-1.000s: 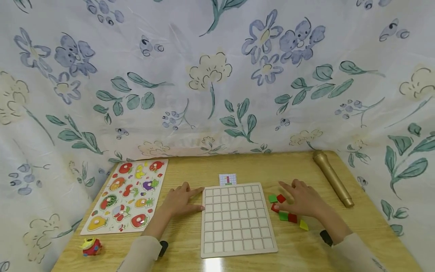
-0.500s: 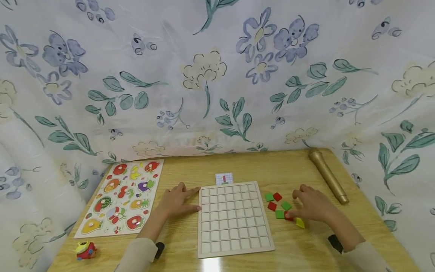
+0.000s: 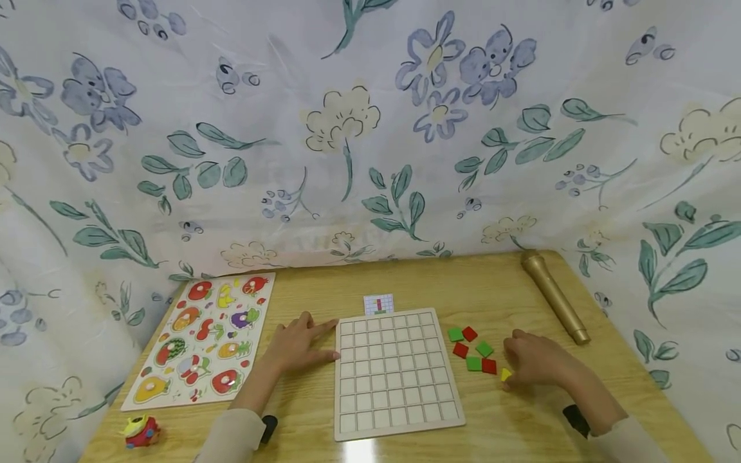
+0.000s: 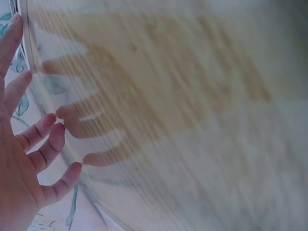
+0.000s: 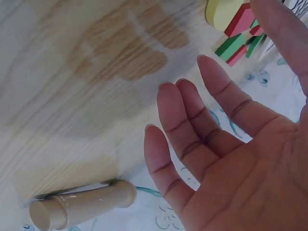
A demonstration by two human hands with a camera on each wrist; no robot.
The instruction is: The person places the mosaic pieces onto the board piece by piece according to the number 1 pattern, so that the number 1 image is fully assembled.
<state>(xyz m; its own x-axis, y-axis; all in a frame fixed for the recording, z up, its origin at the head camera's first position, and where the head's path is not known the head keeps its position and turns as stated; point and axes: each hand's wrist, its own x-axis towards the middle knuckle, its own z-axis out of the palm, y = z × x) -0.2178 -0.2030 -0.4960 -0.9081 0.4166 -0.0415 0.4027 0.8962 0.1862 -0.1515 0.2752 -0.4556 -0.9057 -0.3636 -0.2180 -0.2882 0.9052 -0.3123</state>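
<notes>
In the head view my left hand (image 3: 298, 344) lies at the left side of the pale wooden grid board (image 3: 396, 376). Its index fingertip and thumb tip sit right at the board's edge, spread apart. The left wrist view shows the fingers (image 4: 57, 144) extended over the shiny tabletop. My right hand (image 3: 541, 361) is to the right of the board, thumb tip right at a yellow piece (image 3: 505, 373) and partly covering it. Seen from the right wrist, its fingers (image 5: 173, 113) are loosely extended. Red tiles (image 3: 489, 366) and green tiles (image 3: 474, 364) lie between that hand and the board.
A small card (image 3: 379, 304) with a grid pattern touches the board's far edge. At the left lies a fruit puzzle board (image 3: 199, 341), with a small red and yellow toy (image 3: 141, 431) in front. A gold microphone-shaped object (image 3: 554, 297) lies at the right back. Floral cloth (image 3: 347, 193) hangs behind.
My right hand has drawn back to the right, off the red and green tiles, and now covers part of the yellow piece. The left hand stays at the board while the head view shifts slightly.
</notes>
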